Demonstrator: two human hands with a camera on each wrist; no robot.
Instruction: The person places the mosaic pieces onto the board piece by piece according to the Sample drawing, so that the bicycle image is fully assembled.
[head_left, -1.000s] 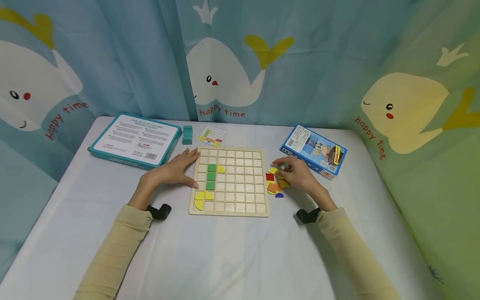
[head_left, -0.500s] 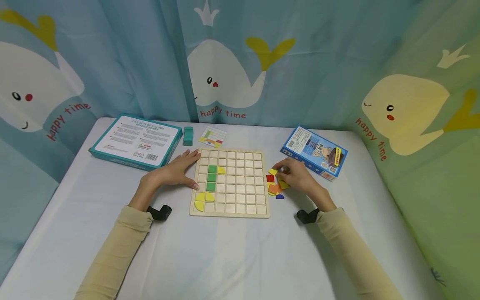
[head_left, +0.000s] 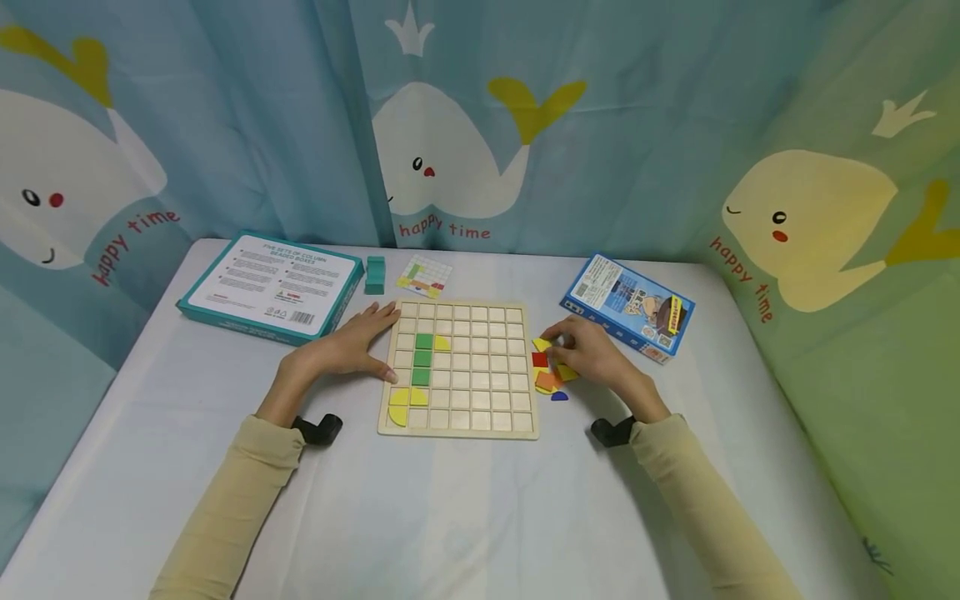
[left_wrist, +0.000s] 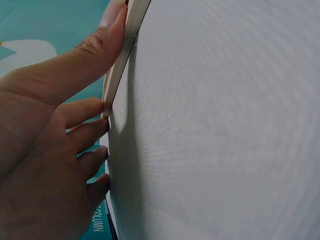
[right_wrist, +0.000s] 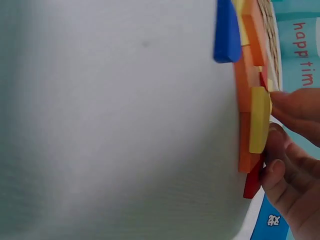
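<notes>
A wooden grid board (head_left: 480,398) holds green squares (head_left: 422,358) in a column and yellow rounded pieces (head_left: 399,414). At the board's left edge my left hand (head_left: 348,343) rests with fingers spread; the left wrist view shows its thumb and fingertips along the wooden side (left_wrist: 120,67). Over the loose pieces right of the board is my right hand (head_left: 588,350), its fingertips touching the pile. Red (head_left: 540,359), orange (head_left: 547,381) and blue (head_left: 559,397) pieces show there. In the right wrist view the fingertips are apart behind a yellow piece (right_wrist: 259,120); part of their contact is hidden.
Beyond the board lie a small pattern card (head_left: 426,275) and a teal block (head_left: 375,275). A teal-edged box (head_left: 273,283) is at the left back, and a blue box (head_left: 630,307) is at the right back. A curtain (head_left: 637,183) stands behind.
The fingertips of my right hand have shifted slightly to the left over the loose pieces, and its thumb is lower. My left hand stays at the board's edge.
</notes>
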